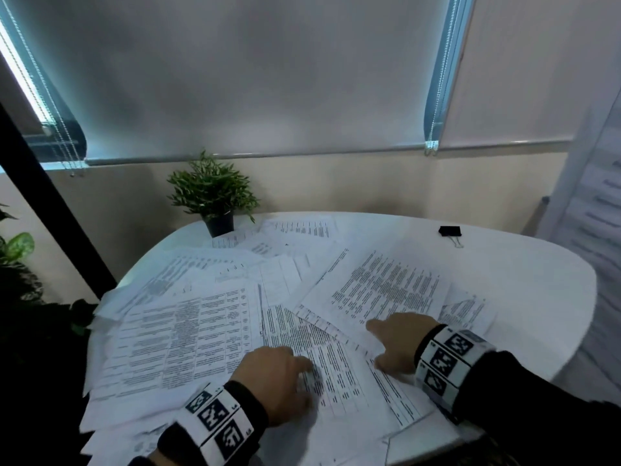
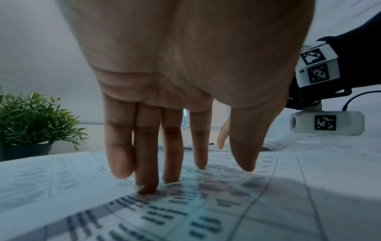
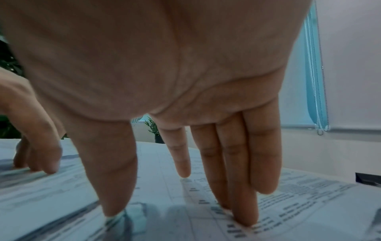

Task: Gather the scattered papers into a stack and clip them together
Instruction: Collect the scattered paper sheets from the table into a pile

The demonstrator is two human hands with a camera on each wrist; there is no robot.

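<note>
Several printed papers (image 1: 188, 334) lie scattered and overlapping across a white round table (image 1: 524, 297). My left hand (image 1: 279, 378) rests palm down on a sheet near the front, its straight fingertips (image 2: 148, 187) touching the print. My right hand (image 1: 396, 341) presses flat on another sheet (image 1: 379, 287) to the right, fingers (image 3: 243, 212) extended and thumb spread. A black binder clip (image 1: 450, 232) sits alone at the table's far right, well beyond both hands. Neither hand holds anything.
A small potted plant (image 1: 215, 200) stands at the table's far left edge, touching the rear papers. Papers overhang the left and front edges. Bare tabletop shows on the right side. Leafy plants (image 1: 16, 247) stand left of the table; window blinds hang behind.
</note>
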